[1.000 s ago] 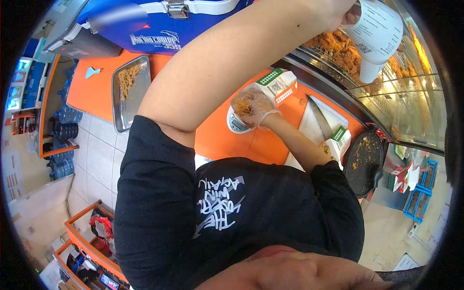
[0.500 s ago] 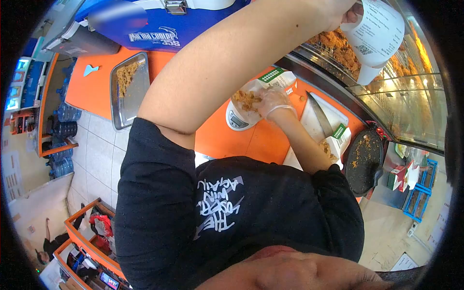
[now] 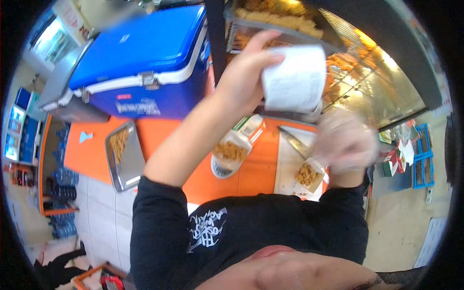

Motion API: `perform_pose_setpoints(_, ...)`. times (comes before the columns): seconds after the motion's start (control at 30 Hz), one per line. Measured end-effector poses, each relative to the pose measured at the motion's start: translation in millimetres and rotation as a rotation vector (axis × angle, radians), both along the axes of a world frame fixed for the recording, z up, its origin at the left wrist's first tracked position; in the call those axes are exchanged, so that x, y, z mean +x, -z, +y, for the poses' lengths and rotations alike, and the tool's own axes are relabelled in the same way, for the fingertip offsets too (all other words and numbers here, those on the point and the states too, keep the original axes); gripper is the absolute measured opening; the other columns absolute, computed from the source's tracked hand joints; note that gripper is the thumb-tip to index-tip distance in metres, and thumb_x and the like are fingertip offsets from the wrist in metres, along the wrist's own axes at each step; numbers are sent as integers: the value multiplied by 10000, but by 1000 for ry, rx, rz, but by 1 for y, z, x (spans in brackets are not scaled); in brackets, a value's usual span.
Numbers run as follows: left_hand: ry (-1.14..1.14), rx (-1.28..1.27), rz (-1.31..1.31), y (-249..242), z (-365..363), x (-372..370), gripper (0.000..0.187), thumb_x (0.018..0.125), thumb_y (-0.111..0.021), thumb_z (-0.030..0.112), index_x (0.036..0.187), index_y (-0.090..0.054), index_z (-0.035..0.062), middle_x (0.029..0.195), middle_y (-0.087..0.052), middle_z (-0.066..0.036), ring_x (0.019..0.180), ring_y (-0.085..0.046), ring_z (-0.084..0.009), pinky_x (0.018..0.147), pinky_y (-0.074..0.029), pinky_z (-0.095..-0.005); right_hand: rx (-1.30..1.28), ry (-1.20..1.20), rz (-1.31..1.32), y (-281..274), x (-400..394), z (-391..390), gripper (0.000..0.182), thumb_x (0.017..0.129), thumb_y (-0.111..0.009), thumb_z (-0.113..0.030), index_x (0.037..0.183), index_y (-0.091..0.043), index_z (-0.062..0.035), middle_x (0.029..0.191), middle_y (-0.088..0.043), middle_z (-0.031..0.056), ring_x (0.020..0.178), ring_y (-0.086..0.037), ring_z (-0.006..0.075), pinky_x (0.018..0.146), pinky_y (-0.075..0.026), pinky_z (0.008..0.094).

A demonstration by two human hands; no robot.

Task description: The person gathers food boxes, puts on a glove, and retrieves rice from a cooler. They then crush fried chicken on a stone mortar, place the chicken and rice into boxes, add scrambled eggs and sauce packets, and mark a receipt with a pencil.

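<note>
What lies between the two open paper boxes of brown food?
In the head view, between the left paper box and the right paper box lie bare orange tabletop, then the left strip of the white cutting board.

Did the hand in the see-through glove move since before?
Yes. The right hand has moved rightward in the picture, from by the scale to past the knife.

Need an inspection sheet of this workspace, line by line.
Surface: orange counter; white board with knife.
Job's things: open carton of food, apparently on a scale; second carton, filled, on the board; white paper.
Clutter: light-blue tool; metal tray holding brown bits.
Hands: left hand grips the white paper; gloved right hand blurred, grip unclear.
Cables: nothing seen on the counter.
Surroundings: blue cooler; lit display case.
</note>
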State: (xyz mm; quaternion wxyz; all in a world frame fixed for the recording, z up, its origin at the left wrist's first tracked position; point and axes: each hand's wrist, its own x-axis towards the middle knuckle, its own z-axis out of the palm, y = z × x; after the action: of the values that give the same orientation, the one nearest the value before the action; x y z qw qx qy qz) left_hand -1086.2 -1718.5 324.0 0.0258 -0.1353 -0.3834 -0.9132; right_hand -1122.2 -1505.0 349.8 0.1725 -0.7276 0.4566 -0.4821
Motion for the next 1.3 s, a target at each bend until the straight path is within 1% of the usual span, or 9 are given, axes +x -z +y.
perform_pose_setpoints(0.1,40,40,36,7,12,46,637,739,-491,9,1318,-230,49,1120,-482,-181,1067,-493,-255,887,-412,-366,-156,739,345,-83,11,-6,165,825,-500,-104,896,-617,-12,877,-585,96,787,-586,184,678,-490,295)
perform_pose_setpoints(0.13,40,31,34,9,17,60,654,735,-485,-3,1327,-214,57,1129,-478,-184,1075,-491,-248,894,-407,-358,126,916,782,-105,-7,-17,211,840,-501,-144,975,-595,-12,891,-586,106,808,-574,203,751,-470,315)
perform_pose_setpoints(0.23,103,71,30,15,25,88,643,765,-496,14,1328,-193,82,1178,-460,-184,1096,-482,-266,919,-389,-373,768,1017,975,-101,-30,-73,699,662,-685,-462,1173,-490,-26,1042,-566,216,882,-590,306,798,-465,357)
perform_pose_setpoints(0.43,169,76,-26,12,21,103,616,774,-489,20,1315,-201,76,1178,-460,-182,1096,-481,-262,922,-386,-374,1237,962,928,-103,2,-116,757,688,-644,-483,1282,-388,-90,1188,-488,212,1091,-489,323,931,-388,379)
perform_pose_setpoints(0.73,151,128,39,11,22,98,607,778,-490,17,1303,-186,52,1151,-470,-184,1086,-485,-254,913,-395,-366,1118,1040,921,-97,12,-104,618,734,-543,-476,1216,-460,-97,1167,-506,186,1068,-494,335,901,-393,386)
perform_pose_setpoints(1.03,194,110,9,10,27,89,566,782,-488,13,1284,-228,34,1165,-463,-187,1085,-484,-256,918,-394,-366,805,1102,956,-98,-11,-110,157,797,-538,-253,863,-565,-112,780,-588,112,650,-549,258,636,-467,351)
perform_pose_setpoints(1.13,141,89,10,6,26,88,553,783,-480,7,1282,-242,25,1167,-463,-190,1086,-484,-260,922,-392,-370,889,1092,925,-148,22,-100,335,820,-483,-303,1032,-595,-69,1058,-589,133,941,-581,252,840,-454,355)
perform_pose_setpoints(1.27,57,101,43,7,19,70,508,784,-468,1,1260,-289,-5,1160,-470,-180,1068,-499,-255,924,-399,-363,843,1472,1000,-152,24,-108,259,831,-488,-295,939,-626,-104,986,-611,168,911,-598,231,789,-469,361)
perform_pose_setpoints(1.3,40,116,62,12,13,55,515,779,-478,5,1257,-290,-16,1141,-478,-178,1052,-507,-251,909,-407,-365,1345,922,201,-214,-6,-96,316,812,-540,-328,1060,-583,-137,1149,-531,177,1040,-532,198,843,-443,367)
